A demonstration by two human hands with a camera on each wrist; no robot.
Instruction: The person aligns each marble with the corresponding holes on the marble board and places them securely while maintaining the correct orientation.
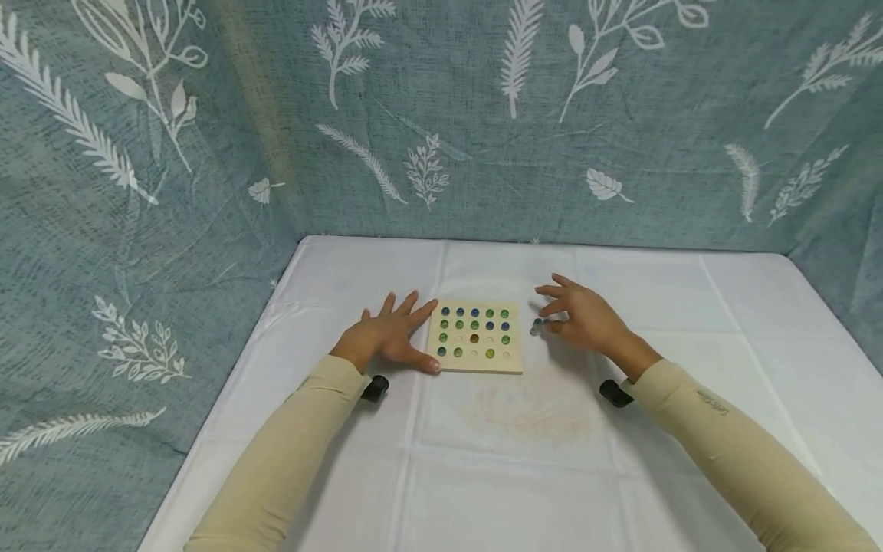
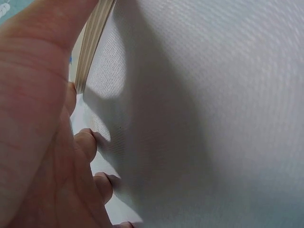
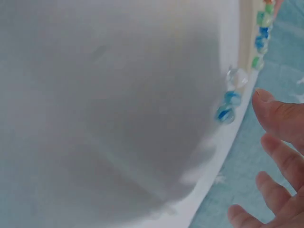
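A pale wooden board (image 1: 497, 366) lies on the white cloth, with rows of round hollows. Most hollows hold glass marbles, green and blue, plus one reddish-brown marble (image 1: 474, 338); several hollows are bare. My left hand (image 1: 389, 335) is spread at the board's left side, its thumb and forefinger touching the near and far left corners. In the left wrist view, the board's layered edge (image 2: 92, 47) shows by the thumb. Right of the board sit 3 loose marbles, one clear marble (image 3: 236, 77) and two bluish marbles (image 3: 225, 114). My right hand (image 1: 582, 316) hovers beside them, fingers loosely extended, holding nothing.
The white cloth (image 1: 345, 491) covers the table, with creases and a faint brownish stain (image 1: 527, 406) in front of the board. A blue-green curtain (image 1: 469, 153) with white leaf prints hangs behind the table and at its left.
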